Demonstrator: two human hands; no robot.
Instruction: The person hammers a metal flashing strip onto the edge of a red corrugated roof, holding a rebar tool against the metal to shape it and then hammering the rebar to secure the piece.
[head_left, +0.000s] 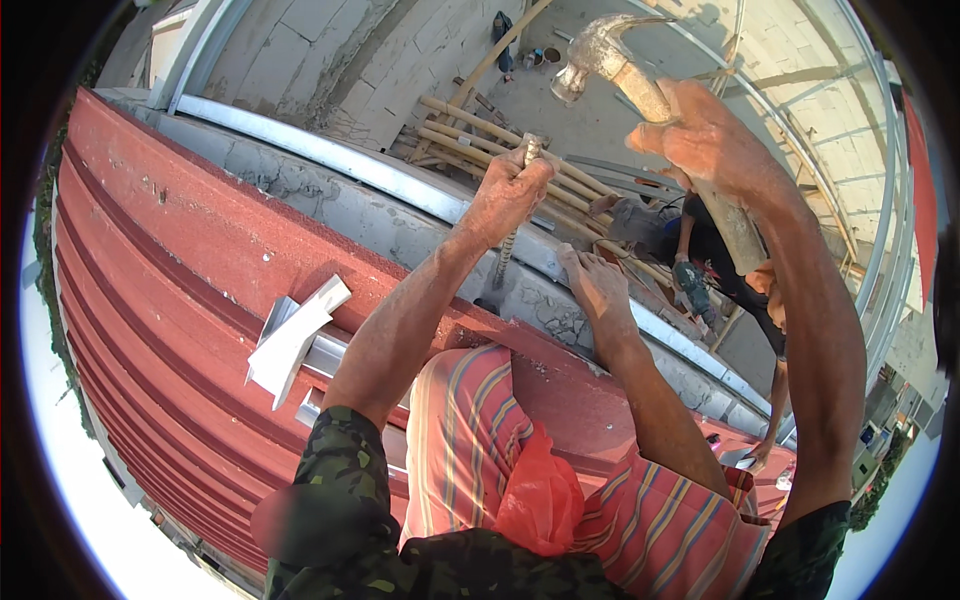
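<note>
My left hand (506,199) is closed around a ribbed steel bar (506,248), which stands nearly upright. The bar's top end pokes out above my fist, and its lower end meets the grey concrete wall top (545,305) beside a small dark hole. Raised high at the right, my right hand (710,135) grips a claw hammer (605,55) by its wooden handle. The hammer head is up and to the right of the bar, apart from it. My bare foot (597,285) rests across the wall top and a metal channel (655,330).
Red corrugated roofing (190,270) slopes down at the left, with cut metal pieces (300,335) lying on it. Beyond the wall, a person in dark clothes (725,265) is below with a power drill (692,285), near wooden poles (480,150). Another person's hand (762,455) is at the right.
</note>
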